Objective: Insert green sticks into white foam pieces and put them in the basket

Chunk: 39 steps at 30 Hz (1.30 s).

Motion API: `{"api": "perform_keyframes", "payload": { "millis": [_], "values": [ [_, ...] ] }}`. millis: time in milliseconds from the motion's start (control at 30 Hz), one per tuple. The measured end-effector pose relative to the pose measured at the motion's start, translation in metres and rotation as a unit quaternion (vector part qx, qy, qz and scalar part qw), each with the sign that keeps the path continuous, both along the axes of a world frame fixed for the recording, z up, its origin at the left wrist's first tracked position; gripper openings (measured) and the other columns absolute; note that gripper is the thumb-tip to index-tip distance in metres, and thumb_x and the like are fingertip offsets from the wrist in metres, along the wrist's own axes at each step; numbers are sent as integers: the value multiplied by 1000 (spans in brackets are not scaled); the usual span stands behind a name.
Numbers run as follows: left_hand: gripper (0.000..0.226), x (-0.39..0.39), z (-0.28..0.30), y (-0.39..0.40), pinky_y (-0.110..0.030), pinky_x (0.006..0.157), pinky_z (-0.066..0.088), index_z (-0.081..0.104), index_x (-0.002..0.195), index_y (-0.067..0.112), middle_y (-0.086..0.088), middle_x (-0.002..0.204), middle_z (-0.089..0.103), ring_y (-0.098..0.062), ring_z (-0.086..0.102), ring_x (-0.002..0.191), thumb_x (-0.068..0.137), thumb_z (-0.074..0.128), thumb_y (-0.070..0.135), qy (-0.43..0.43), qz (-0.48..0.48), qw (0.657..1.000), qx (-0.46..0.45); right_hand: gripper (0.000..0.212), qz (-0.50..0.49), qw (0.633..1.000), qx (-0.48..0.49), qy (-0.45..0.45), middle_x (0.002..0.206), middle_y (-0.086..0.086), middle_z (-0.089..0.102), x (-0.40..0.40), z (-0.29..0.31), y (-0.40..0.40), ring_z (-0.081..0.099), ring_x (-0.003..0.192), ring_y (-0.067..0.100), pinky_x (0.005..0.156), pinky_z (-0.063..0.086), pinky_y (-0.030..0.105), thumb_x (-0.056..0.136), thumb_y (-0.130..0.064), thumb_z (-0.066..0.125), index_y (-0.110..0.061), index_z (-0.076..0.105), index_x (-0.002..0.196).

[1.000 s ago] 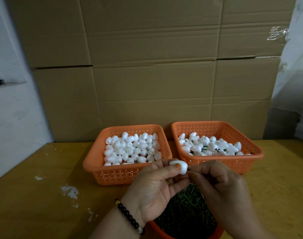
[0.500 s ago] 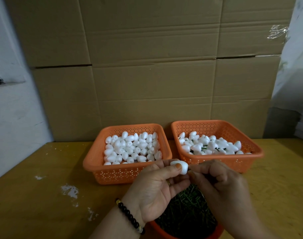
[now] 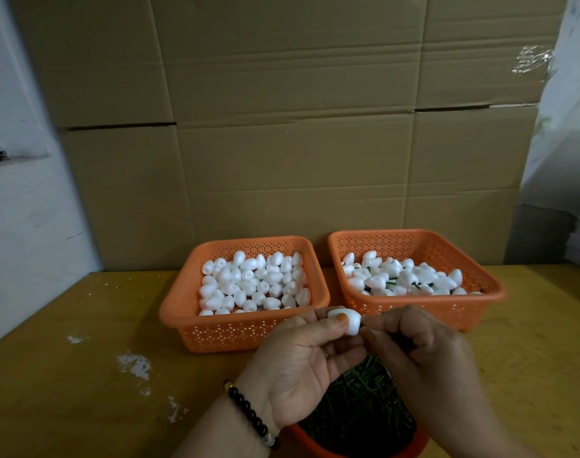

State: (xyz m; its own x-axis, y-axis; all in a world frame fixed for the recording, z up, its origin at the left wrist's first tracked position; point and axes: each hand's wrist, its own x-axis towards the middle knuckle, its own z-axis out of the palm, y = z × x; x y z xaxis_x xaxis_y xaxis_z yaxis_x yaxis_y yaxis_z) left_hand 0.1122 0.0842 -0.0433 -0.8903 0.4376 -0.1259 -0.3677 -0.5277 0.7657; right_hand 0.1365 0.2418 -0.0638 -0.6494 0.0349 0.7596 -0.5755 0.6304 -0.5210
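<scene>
My left hand [image 3: 302, 361] pinches a white foam piece [image 3: 346, 320] between thumb and fingers, just in front of the two orange baskets. My right hand [image 3: 417, 345] has its fingertips pinched together right against the foam's right end; the green stick in them is hidden by the fingers. Below both hands sits an orange bowl [image 3: 411, 449] full of green sticks [image 3: 358, 404]. The left basket [image 3: 242, 332] holds plain white foam pieces. The right basket [image 3: 447, 309] holds foam pieces with green sticks in them.
The baskets stand on a yellow wooden table [image 3: 67, 375] with white scuff marks at the left. A wall of cardboard boxes [image 3: 282, 143] rises right behind the baskets. Plastic-wrapped stacks [image 3: 566, 160] stand at the far right.
My right fingertips have closed in against the foam piece's right end. Both hands have stayed nearly in place above the bowl.
</scene>
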Motion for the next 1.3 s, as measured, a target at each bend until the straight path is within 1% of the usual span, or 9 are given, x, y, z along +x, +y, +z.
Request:
{"api": "perform_keyframes", "payload": {
  "millis": [133, 300, 400, 533, 600, 800, 900, 967, 1300],
  "values": [
    [33, -2, -1, -1, -30, 63, 58, 63, 103, -2, -16, 87, 71, -21, 71, 75, 71, 66, 2, -7, -2, 1000, 6, 28, 6, 1000, -6, -10, 79, -17, 69, -1, 1, 0, 65, 76, -5, 63, 48, 5, 70, -3, 81, -24, 74, 88],
    [27, -4, -2, -4, -33, 67, 58, 67, 98, 0, -18, 92, 71, -22, 71, 79, 71, 67, 2, -3, -8, 1000, 16, 38, 18, 999, -28, -39, 84, -17, 70, -1, -1, 0, 66, 80, -6, 67, 48, 5, 69, -9, 84, -21, 72, 103],
    [30, -5, -1, -6, -33, 66, 58, 66, 103, 0, -19, 94, 70, -24, 71, 79, 73, 66, 2, -4, -12, 1000, 25, 42, 31, 997, -46, -51, 84, -18, 70, -1, -1, 0, 67, 73, -1, 63, 49, 9, 68, -12, 84, -27, 69, 104],
    [22, -5, 1, -8, -33, 65, 58, 70, 95, 4, -19, 94, 70, -25, 70, 78, 73, 66, 3, 5, -16, 1000, 20, 29, 38, 996, -66, -41, 83, -17, 71, 0, -1, -2, 68, 73, 0, 62, 52, 14, 73, -26, 78, -30, 69, 100],
    [24, -5, 1, -8, -33, 64, 58, 67, 98, 4, -18, 93, 70, -24, 70, 79, 73, 66, 4, 10, -16, 1000, 12, 18, 40, 997, -58, -29, 82, -16, 71, 0, 1, -2, 68, 75, 0, 63, 54, 17, 78, -29, 74, -27, 71, 96],
    [26, -4, 0, -7, -32, 63, 58, 66, 98, 3, -17, 91, 71, -24, 70, 77, 71, 67, 2, 20, -15, 1000, -2, 6, 32, 999, -38, 3, 75, -16, 70, 1, 3, -3, 67, 69, -2, 59, 52, 16, 80, -26, 72, -27, 72, 86],
    [25, -4, -1, -7, -33, 63, 58, 67, 96, 4, -18, 92, 70, -24, 70, 78, 71, 67, 1, 22, -15, 1000, -5, 15, 29, 999, -17, 22, 76, -18, 68, 3, 6, -3, 65, 70, -3, 60, 50, 13, 82, -19, 73, -32, 67, 85],
    [24, -4, -2, -7, -33, 63, 58, 68, 94, 4, -18, 92, 70, -24, 70, 77, 71, 67, 0, 22, -15, 1000, -4, 22, 26, 999, -1, 30, 76, -20, 66, 3, 8, -4, 64, 71, -4, 61, 49, 11, 77, -16, 70, -36, 64, 85],
    [26, -4, -3, -6, -32, 63, 58, 65, 100, 4, -16, 91, 71, -23, 70, 78, 73, 67, 1, 34, -19, 999, -11, 15, 36, 999, 2, 34, 77, -16, 65, 2, 6, -1, 63, 70, -3, 59, 49, 12, 76, -14, 69, -27, 67, 83]
  ]
}}
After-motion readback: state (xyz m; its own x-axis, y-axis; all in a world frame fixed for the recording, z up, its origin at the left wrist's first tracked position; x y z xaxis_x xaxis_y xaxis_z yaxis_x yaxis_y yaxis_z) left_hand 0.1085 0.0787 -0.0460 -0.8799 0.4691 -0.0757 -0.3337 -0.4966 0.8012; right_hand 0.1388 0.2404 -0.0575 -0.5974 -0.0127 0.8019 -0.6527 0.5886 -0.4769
